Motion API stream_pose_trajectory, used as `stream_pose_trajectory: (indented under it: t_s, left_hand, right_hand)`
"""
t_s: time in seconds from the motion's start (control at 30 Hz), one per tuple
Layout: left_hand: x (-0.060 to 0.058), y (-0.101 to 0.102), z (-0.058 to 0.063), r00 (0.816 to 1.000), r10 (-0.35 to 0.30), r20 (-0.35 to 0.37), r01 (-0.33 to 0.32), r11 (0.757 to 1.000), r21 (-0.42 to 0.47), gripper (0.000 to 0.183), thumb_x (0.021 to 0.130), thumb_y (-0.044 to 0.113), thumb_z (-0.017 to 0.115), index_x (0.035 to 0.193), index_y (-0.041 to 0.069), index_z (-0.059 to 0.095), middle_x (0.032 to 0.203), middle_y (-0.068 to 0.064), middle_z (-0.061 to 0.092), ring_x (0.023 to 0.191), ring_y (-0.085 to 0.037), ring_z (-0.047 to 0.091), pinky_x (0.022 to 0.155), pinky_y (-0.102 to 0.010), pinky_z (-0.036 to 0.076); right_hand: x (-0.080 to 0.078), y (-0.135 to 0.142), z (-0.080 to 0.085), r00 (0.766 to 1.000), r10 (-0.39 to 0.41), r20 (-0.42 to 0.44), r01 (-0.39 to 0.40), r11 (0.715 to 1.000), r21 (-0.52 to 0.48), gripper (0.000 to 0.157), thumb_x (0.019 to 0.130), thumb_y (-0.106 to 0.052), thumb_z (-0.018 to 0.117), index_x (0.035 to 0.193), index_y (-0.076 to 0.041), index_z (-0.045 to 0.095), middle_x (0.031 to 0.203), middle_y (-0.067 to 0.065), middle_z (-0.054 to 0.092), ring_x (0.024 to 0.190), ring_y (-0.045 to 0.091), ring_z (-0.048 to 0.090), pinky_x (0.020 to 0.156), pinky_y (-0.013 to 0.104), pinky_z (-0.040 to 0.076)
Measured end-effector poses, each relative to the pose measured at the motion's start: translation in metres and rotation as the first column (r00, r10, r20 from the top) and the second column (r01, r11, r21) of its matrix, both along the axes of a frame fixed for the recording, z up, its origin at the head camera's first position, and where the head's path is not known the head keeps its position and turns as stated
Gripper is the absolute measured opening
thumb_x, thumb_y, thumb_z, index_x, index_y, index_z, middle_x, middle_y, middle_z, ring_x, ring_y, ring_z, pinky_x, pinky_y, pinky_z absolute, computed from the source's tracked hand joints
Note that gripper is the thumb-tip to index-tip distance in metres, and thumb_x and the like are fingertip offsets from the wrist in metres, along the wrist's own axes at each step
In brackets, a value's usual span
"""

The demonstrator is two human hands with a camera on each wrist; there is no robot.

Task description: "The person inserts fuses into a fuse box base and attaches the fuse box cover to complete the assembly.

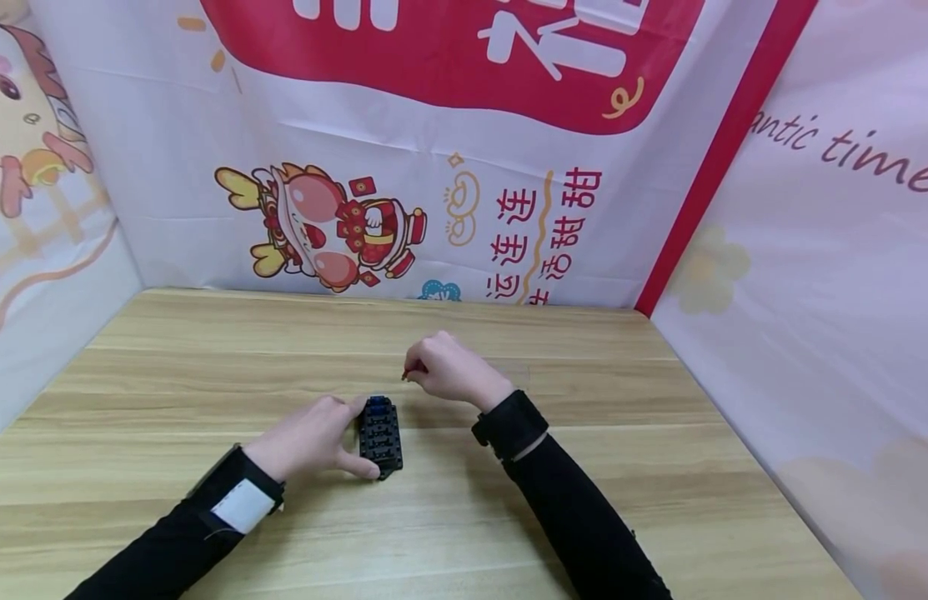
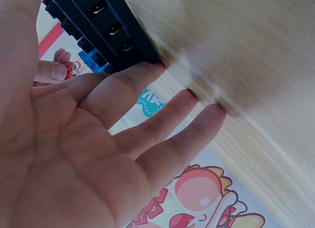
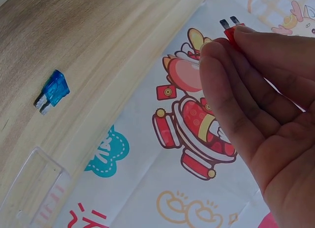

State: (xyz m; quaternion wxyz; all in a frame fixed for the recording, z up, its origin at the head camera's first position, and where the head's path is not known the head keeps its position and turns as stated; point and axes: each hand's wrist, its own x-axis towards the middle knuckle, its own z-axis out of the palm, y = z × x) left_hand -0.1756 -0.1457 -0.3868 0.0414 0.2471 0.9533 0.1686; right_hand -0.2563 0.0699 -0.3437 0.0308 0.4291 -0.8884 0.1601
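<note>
A black fuse box (image 1: 379, 435) with a row of slots lies on the table, a blue blade fuse (image 1: 377, 406) seated at its far end. My left hand (image 1: 317, 440) holds the box between the thumb at its near end and the index finger at its far end. In the left wrist view, the other fingers of that hand touch the tabletop beside the fuse box (image 2: 115, 33). Just beyond and to the right, my right hand (image 1: 454, 368) is raised, pinching a red blade fuse (image 3: 234, 35) between thumb and fingers, its metal prongs pointing outward.
A loose blue blade fuse (image 3: 54, 90) lies on the wooden table (image 1: 629, 467). Near it sits a clear plastic case (image 3: 37, 186), only faintly visible from the head. Printed cloth (image 1: 464, 200) hangs along the table's back edge and sides.
</note>
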Motion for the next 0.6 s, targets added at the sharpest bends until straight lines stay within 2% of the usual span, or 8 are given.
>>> stream_pose_trajectory:
  t_s: [0.6]
  left_hand:
    - [0.0026,0.0017,0.0037,1.0,0.009,0.027,-0.009,1.0,0.016,0.105,0.061,0.066,0.074,0.135,-0.004,0.047,0.117,-0.015,0.06,0.098,-0.017,0.057,0.087,-0.04,0.044]
  right_hand:
    - [0.0084,-0.0057,0.0046,0.996,0.089,0.016,-0.089,0.996,0.006,0.007,0.087,-0.008,0.066,0.087,-0.008,0.073,0.076,-0.008,0.061,0.061,0.004,0.052,0.057,0.014,0.04]
